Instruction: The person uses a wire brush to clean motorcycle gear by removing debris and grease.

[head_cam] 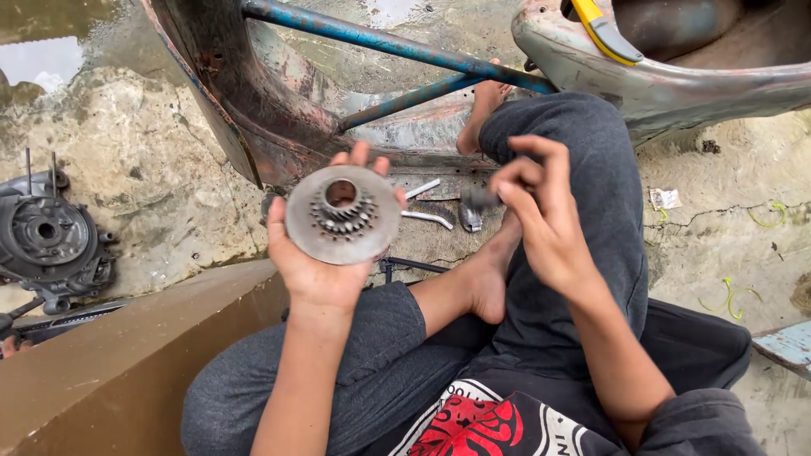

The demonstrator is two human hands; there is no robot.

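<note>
My left hand (317,266) holds up a round grey metal disc (302,230) with a toothed hub and a centre hole, its face turned towards me. My right hand (541,215) hovers to the right of it with the fingers curled near each other; I cannot make out anything between them. Both hands are above my crossed legs in grey trousers.
A dark engine casing (46,241) lies on the ground at far left. A brown slab (110,363) runs along the lower left. Wrenches (427,218) lie on the ground ahead. A rusty vehicle frame with blue tubes (380,42) stands in front.
</note>
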